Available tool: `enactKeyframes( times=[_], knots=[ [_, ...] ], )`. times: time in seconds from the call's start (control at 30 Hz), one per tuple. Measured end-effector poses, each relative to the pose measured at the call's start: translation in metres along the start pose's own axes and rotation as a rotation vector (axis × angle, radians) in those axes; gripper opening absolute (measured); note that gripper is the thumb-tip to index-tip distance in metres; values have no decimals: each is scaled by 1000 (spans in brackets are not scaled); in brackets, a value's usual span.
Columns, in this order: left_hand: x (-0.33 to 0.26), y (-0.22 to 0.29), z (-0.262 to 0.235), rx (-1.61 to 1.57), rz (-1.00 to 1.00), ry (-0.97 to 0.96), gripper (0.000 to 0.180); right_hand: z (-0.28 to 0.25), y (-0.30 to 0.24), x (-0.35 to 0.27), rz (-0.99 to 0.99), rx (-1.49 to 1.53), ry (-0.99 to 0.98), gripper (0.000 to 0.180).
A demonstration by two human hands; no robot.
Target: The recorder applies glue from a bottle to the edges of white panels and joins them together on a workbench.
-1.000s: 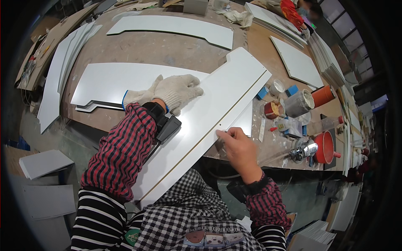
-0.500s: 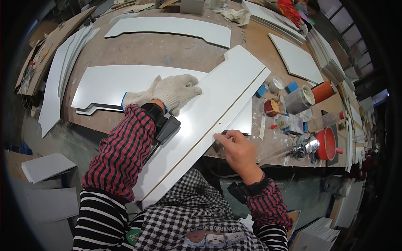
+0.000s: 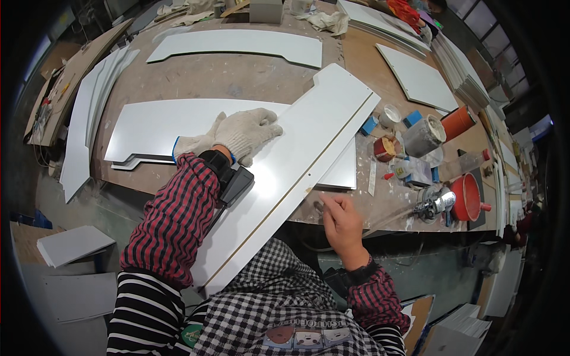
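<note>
A long white panel [image 3: 285, 142] with a narrow groove along its edge lies slantwise from my lap up across the table. My left hand [image 3: 243, 133], in a pale knitted glove, rests on its top face, fingers loosely bent, gripping nothing. Beside the panel's right edge is my bare right hand [image 3: 344, 222], just off it. Its index finger points toward the edge and the other fingers curl under, partly hidden; I see nothing held. A small brownish chip mark [image 3: 308, 190] shows on the edge near that finger. Another white panel [image 3: 160, 127] lies partly underneath.
On the right of the table stand a grey tin [image 3: 424, 142], an orange cylinder [image 3: 459, 123], a red bowl [image 3: 467, 197], a metal power tool [image 3: 436, 202] and blue blocks [image 3: 412, 118]. Another shaped panel [image 3: 237, 46] lies farther back. A co-worker's orange sleeve [image 3: 406, 15] shows far right.
My right hand has drawn back from the panel's edge, slightly down and right, uncovering the chip mark. My left hand stays on the panel. The view has shifted slightly.
</note>
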State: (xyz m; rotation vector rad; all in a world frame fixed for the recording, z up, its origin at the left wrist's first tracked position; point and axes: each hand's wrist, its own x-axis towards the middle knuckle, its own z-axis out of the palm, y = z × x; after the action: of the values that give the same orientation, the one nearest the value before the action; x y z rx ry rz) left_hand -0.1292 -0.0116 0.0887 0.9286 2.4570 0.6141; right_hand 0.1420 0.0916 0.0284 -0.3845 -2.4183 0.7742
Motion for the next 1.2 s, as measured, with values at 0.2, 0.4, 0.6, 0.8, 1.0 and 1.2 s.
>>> enactKeyframes(
  times=[0.2,0.4,0.6,0.8,1.0,1.2],
  knots=[
    [-1,-2,1,-16,9,14,57,-1,-10,7,-31,-40,10,36],
    [0,-1,1,-25,4,9,56,-2,-14,14,-110,-138,-16,40],
    [2,-5,3,0,33,31,56,-1,-15,18,-164,-154,-36,40],
    [0,-5,2,2,35,39,55,-1,-15,22,-211,-207,-51,39],
    [1,-5,2,12,39,36,55,-3,-18,27,-177,-175,-34,40],
    [1,-4,2,-5,32,33,55,2,-19,24,-217,-199,-86,37]
  ],
)
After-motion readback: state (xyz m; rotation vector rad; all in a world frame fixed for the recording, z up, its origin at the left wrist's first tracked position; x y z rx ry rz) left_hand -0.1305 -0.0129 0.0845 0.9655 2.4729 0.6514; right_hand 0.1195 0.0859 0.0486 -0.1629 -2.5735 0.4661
